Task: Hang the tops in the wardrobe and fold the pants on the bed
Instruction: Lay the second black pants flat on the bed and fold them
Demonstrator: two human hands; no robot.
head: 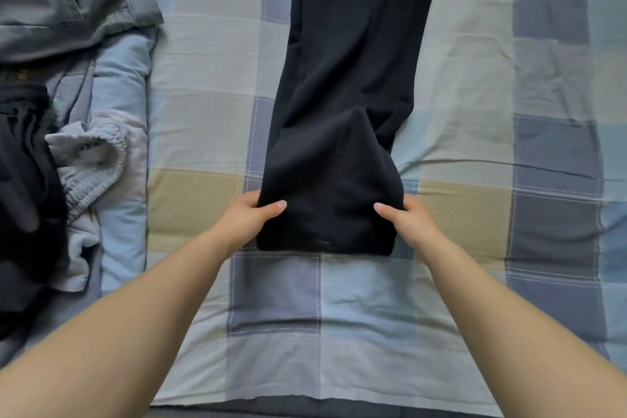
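A pair of black pants lies lengthwise down the middle of the checked bed sheet, running off the top of the view. Its near end is lifted off the sheet into a hump. My left hand grips the left edge of that near end, thumb on top and fingers hidden under the cloth. On the right edge my right hand holds it the same way.
A pile of clothes lies along the left side of the bed: a grey garment at the top left, a light grey piece with an elastic cuff, and a black garment. A dark strip runs along the bed's near edge.
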